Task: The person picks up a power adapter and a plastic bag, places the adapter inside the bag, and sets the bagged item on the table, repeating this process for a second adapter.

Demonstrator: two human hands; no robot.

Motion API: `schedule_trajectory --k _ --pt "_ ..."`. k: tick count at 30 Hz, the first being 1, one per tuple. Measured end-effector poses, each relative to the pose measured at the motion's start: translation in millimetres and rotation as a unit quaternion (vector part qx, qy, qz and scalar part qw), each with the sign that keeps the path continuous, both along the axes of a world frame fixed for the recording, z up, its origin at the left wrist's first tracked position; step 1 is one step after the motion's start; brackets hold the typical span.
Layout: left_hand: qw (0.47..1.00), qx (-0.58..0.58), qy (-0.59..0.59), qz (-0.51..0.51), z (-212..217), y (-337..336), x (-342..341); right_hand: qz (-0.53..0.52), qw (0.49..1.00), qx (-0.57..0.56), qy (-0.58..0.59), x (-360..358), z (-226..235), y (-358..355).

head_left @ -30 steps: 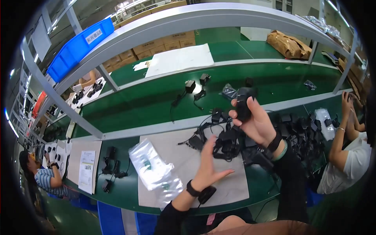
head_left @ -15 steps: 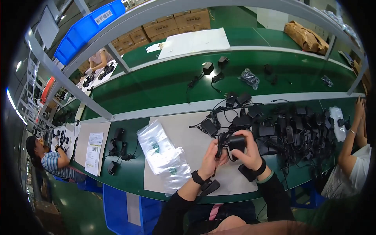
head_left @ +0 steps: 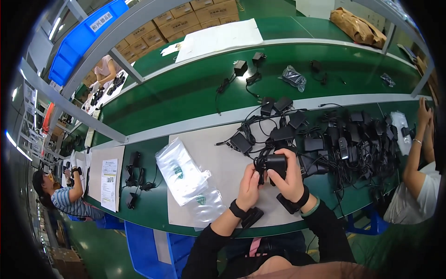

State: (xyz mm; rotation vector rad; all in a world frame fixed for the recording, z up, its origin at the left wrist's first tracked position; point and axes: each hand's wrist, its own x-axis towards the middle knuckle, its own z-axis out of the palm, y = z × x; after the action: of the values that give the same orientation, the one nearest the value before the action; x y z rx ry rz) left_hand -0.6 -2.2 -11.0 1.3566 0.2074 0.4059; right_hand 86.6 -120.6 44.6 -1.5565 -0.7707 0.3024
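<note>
My right hand (head_left: 289, 179) grips a black power adapter (head_left: 277, 164) just above the grey mat (head_left: 218, 162). My left hand (head_left: 250, 185) is closed on the adapter's black cable (head_left: 260, 163) right beside it. Both wrists carry black bands, and the right one also a green bangle. A heap of black adapters and tangled cables (head_left: 334, 139) lies just beyond and to the right of my hands. Clear plastic bags (head_left: 186, 179) lie on the mat to the left of my hands.
A second mat with a printed sheet (head_left: 109, 181) and black adapters (head_left: 134, 176) lies at the left. A person in a white top (head_left: 418, 186) works at the right, another in stripes (head_left: 69, 200) at the far left. Blue bins (head_left: 139, 237) stand below the bench edge.
My right hand has brought the adapter down from high over the heap to just above the mat. My left hand has risen from the mat to meet it and taken the cable.
</note>
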Motion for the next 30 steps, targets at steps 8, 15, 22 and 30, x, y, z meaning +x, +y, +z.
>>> schedule_trajectory --k 8,15,22,30 --pt "0.950 0.300 0.080 0.025 22 4 -7 0.031 0.999 0.007 0.004 5 -4 0" --pt "0.972 0.221 0.082 0.021 22 7 0 -0.002 0.999 -0.005 -0.044 12 -25 6" --pt "0.995 0.100 -0.006 -0.029 4 33 1 0.144 0.988 0.037 0.043 25 -37 5" --pt "0.996 -0.029 0.020 -0.078 20 30 0 0.117 0.990 -0.072 0.028 26 -35 0"
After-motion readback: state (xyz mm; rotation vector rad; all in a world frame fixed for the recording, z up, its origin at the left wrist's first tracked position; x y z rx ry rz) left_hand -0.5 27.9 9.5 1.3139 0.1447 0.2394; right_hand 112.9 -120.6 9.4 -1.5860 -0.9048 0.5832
